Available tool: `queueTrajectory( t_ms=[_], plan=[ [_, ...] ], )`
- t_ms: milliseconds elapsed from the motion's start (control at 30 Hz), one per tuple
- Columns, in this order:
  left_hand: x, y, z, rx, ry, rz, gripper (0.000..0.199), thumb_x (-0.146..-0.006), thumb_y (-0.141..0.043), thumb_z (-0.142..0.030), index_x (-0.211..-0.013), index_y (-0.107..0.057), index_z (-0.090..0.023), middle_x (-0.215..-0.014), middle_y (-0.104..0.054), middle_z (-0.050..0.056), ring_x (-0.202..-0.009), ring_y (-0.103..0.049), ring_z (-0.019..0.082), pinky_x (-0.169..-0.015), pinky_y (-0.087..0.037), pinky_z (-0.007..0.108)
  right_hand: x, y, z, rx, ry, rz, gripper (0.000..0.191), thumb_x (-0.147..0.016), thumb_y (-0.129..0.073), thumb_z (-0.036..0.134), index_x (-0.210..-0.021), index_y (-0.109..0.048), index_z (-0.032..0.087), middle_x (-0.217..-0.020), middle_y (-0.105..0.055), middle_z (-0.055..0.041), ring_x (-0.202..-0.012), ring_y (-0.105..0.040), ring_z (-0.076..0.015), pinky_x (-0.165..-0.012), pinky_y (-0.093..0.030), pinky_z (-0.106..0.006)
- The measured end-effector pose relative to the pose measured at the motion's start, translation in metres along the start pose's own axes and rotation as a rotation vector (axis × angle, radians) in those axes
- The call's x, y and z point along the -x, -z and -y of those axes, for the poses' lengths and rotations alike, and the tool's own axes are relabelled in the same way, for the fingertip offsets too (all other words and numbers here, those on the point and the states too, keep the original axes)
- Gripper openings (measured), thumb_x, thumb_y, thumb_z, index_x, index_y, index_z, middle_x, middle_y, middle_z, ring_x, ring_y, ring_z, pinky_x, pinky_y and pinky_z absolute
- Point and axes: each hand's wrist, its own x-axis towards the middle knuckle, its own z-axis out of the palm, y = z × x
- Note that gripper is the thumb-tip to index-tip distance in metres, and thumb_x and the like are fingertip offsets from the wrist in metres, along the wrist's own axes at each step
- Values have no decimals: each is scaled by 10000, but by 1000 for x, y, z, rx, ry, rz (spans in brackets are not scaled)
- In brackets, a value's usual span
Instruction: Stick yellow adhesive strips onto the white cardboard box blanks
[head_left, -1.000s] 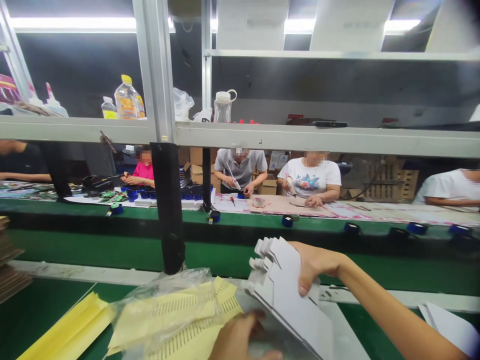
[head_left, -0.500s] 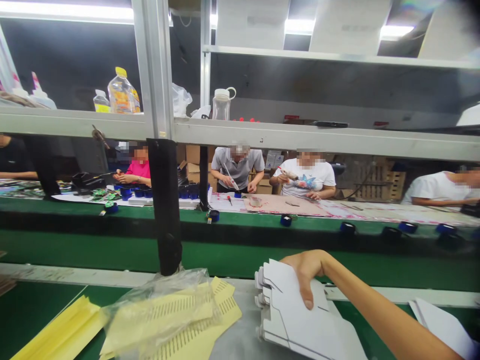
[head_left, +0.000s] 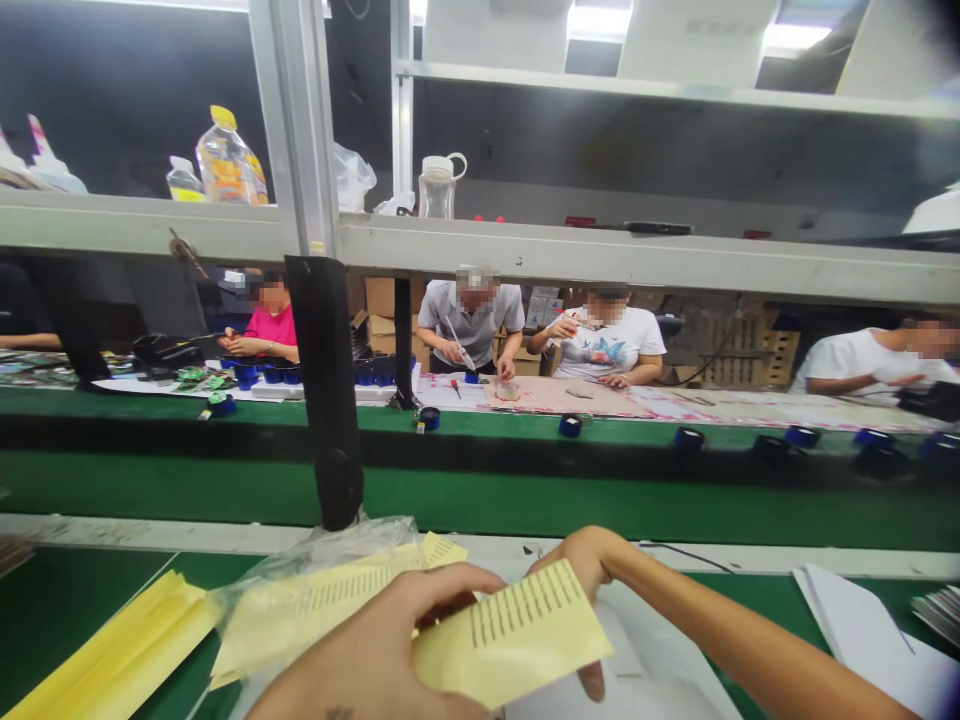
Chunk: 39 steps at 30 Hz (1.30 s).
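My left hand [head_left: 375, 650] has its fingers and thumb closed round a yellow sheet [head_left: 521, 635] printed with rows of short dark lines, perhaps labels. Behind that sheet, my right hand [head_left: 581, 562] grips a stack of flat white cardboard boxes [head_left: 660, 665]. Its thumb lies on the top box, while the other fingers are hidden. The sheet covers much of the stack. More yellow printed sheets [head_left: 322, 600] lie to the left, partly under a clear plastic bag [head_left: 352, 545].
A yellow folded strip [head_left: 120, 650] lies at the left, white cardboard pieces [head_left: 862, 630] at the right. A metal post with a black-wrapped base [head_left: 326, 400] rises ahead. Beyond runs a green conveyor [head_left: 480, 490] with several blue round parts; several people work behind it.
My left hand has come into view from below, holding a yellow sheet in front of the white boxes. My right hand has shifted slightly left and down with the stack.
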Motion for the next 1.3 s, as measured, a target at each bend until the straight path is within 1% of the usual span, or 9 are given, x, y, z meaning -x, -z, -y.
queueTrajectory(
  t_ms=[100,267,433,600,767,867,967,1167,1300],
  plan=[
    [-8,0,-3,-88,46,-29,612,-640,-756,-181,-1214,-648,-363,-1190,-681,-41,-1042,-638,261,-814,-512,269,1,-9,9,94,5,237,933,-84,-930,169,-998,-750,218,-935,-768,101,-835,-744,-231,-717,-587,-225],
    [-14,-3,-3,-102,-8,15,614,-651,-754,-185,-1232,-634,-345,-1133,-693,-63,-979,-635,199,-759,-476,216,25,-7,29,242,5,299,833,-419,-930,297,-1213,-680,256,-1220,-703,52,-1099,-672,-218,-1032,-449,-254],
    [-10,-6,2,-174,-13,-4,601,-674,-761,-207,-1234,-631,-380,-1114,-695,-57,-1017,-619,220,-845,-448,262,74,-2,37,471,-207,-136,1089,-440,-917,245,-1435,-474,255,-1397,-588,-82,-1220,-601,-301,-1014,-501,-375],
    [-6,-22,3,-464,46,-1,678,-809,-644,-230,-1441,-432,-350,-1182,-644,74,-1106,-558,331,-913,-436,412,85,-30,51,530,81,-781,454,-810,-679,447,-1219,-635,254,-1139,-735,-70,-977,-714,-237,-867,-587,-387],
    [-8,-33,1,-568,-34,-17,909,-861,-554,-178,-1553,34,-227,-1180,-657,121,-1070,-587,336,-920,-452,473,59,-72,57,742,410,-569,198,-775,-702,128,-934,-685,245,-830,-743,14,-742,-674,-182,-665,-529,-312],
    [-11,-31,6,-542,-155,-108,614,-914,-548,-216,-1486,-336,-284,-1120,-689,69,-1057,-621,301,-909,-467,433,56,-70,55,709,481,-548,202,-870,-597,80,-915,-675,262,-761,-714,46,-679,-629,-133,-624,-458,-267],
    [-17,-29,13,-468,-297,-231,261,-993,-419,-209,-1089,-654,-268,-920,-714,11,-870,-667,200,-800,-485,315,57,-60,54,720,493,-538,197,-896,-602,104,-962,-661,280,-748,-693,64,-673,-607,-115,-632,-426,-262],
    [-21,-36,21,-600,-442,-379,258,-969,-389,-128,-923,-635,-189,-783,-679,20,-708,-640,190,-654,-433,318,51,-59,52,981,604,-627,187,-926,-532,75,-935,-669,202,-831,-686,-11,-802,-611,-166,-916,-392,-439],
    [-20,-38,17,-563,-367,-368,279,-983,-352,-176,-877,-609,-200,-719,-640,-4,-640,-599,171,-613,-395,311,49,-62,49,990,734,-605,223,-887,-516,-11,-970,-673,125,-917,-700,-64,-842,-603,-166,-865,-435,-395]
  ],
)
